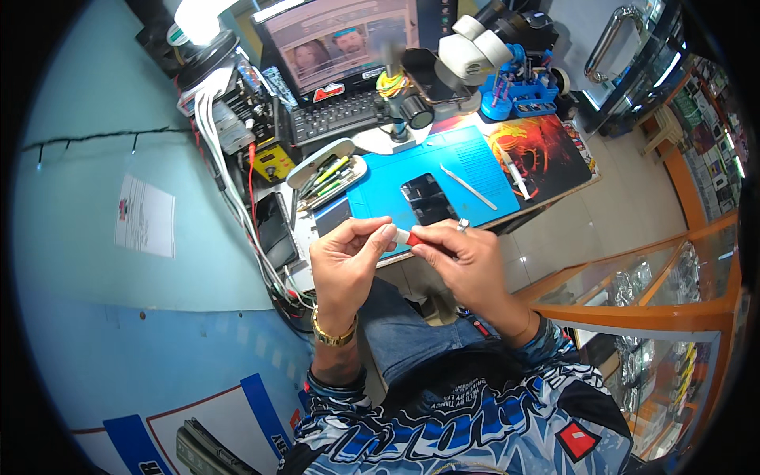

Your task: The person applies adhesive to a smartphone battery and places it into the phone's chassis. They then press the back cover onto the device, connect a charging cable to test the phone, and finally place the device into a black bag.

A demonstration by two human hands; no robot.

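Note:
Just beyond the front edge of the table, both hands meet at a small white tube-like piece with a red end (402, 237). The white part is pinched by the thumb and fingers of my left hand (344, 257), which has a gold watch at its wrist. My right hand (471, 261), wearing a ring, closes on the red end. Fingers cover much of the piece, so its exact kind is unclear. Behind them on a blue work mat (376, 190) lie a dark phone (427, 198) and a thin white pen-like tool (469, 188).
An open case of slim tools (328, 178) sits left of the mat, near a black phone (273, 229) and hanging cables (226, 170). A microscope (475, 55), keyboard (336, 120) and blue organizer (522, 95) stand behind. To the right are a white syringe-like tube (515, 174) and a glass cabinet (633, 277).

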